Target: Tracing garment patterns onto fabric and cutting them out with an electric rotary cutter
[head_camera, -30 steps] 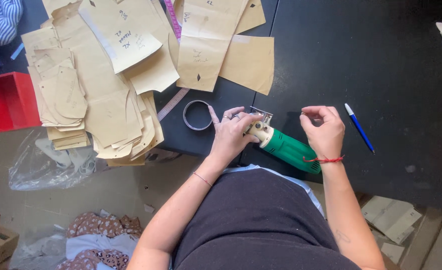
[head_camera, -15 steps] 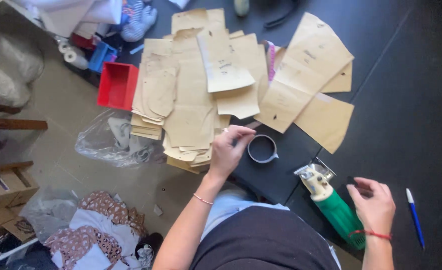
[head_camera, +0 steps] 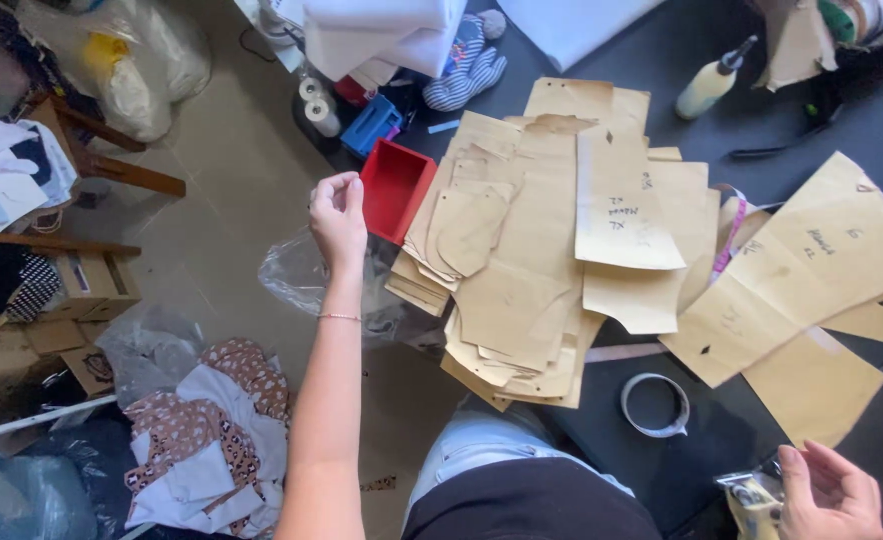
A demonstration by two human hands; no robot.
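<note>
The paper pieces (head_camera: 562,250) looked matt and brown, the red box (head_camera: 394,190) smooth plastic, the table (head_camera: 862,100) dark and dull.

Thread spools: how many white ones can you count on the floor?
2: both white thread spools stand side by side beside the blue box, above the red tray. Clutter may hide more.

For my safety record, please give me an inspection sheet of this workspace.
Surface: dark table, largely covered.
Job's things: tape ring and clear packet by right hand.
Clutter: paper patterns, red bin, glue bottle.
Grippers: left hand raised off the table's edge, fingers pinched; right hand open, touching the packet.
Cables: nothing seen.
Surroundings: plastic bags, fabric pile, boxes on the floor.
</note>
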